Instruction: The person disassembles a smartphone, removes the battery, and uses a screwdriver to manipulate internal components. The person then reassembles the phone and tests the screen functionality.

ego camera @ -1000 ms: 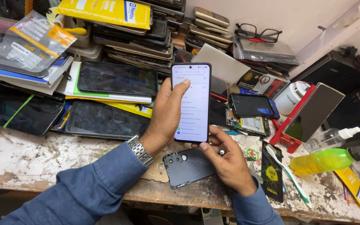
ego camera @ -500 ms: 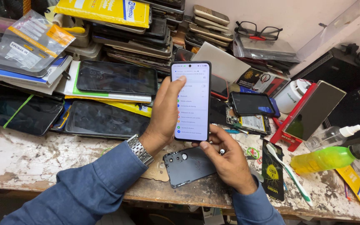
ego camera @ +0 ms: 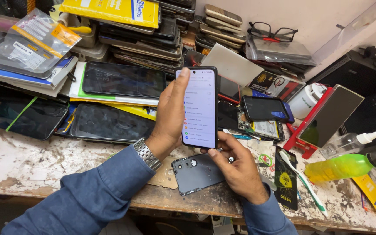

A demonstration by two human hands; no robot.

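My left hand (ego camera: 169,114) holds a black smartphone (ego camera: 200,107) upright by its left edge, screen lit with a white menu list. The thumb rests near the screen's top left corner. My right hand (ego camera: 237,167) sits just below the phone, its thumb and fingers touching the bottom edge. Under both hands a dark grey phone back cover (ego camera: 195,173) lies flat on the worn workbench (ego camera: 27,162), camera holes facing up. A metal watch (ego camera: 147,154) is on my left wrist.
Stacks of phones, screens and packets (ego camera: 122,79) crowd the back of the bench. To the right lie an opened phone (ego camera: 264,118), a red-framed panel (ego camera: 329,117), a green bottle (ego camera: 344,166), a clear spray bottle (ego camera: 349,141), a toothbrush (ego camera: 302,181) and glasses (ego camera: 271,34).
The phone screen shows a different list than a second ago, and my left thumb has shifted towards the screen's top. Both hands stay in nearly the same place.
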